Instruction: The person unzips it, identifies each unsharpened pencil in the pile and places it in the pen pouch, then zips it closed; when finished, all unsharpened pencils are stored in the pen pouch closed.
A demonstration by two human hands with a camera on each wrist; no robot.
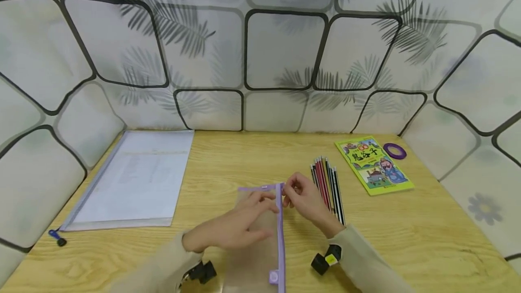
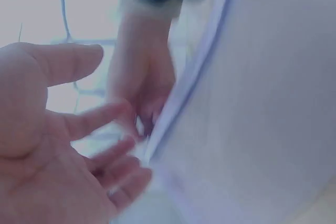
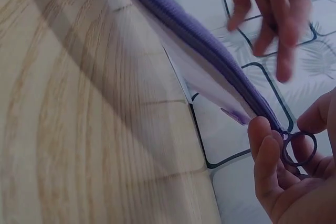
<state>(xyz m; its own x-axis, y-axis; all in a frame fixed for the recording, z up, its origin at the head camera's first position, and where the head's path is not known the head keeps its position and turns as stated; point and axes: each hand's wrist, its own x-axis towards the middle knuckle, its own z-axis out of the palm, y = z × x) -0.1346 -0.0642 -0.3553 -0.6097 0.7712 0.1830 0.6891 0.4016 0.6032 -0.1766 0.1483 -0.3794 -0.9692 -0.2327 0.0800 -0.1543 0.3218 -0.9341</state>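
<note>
A see-through zip pouch (image 1: pixel 254 261) with purple edging stands close in front of me, its purple zipper (image 1: pixel 281 234) running along the right side. At the zipper's far end my right hand (image 1: pixel 305 200) pinches the zipper pull, whose dark ring (image 3: pixel 300 149) shows between thumb and fingers in the right wrist view. My left hand (image 1: pixel 244 223) is spread over the pouch with fingers extended, holding nothing. In the left wrist view the left palm (image 2: pixel 47 145) faces the blurred pouch edge.
Several pencils (image 1: pixel 327 184) lie right of the right hand. Beyond them are a green-edged booklet (image 1: pixel 372 165) and a purple tape roll (image 1: pixel 395 151). A clear document folder (image 1: pixel 134 175) with papers lies at left, its blue pull (image 1: pixel 54 234) near the table edge. Patterned fabric (image 1: pixel 285 49) encloses the table.
</note>
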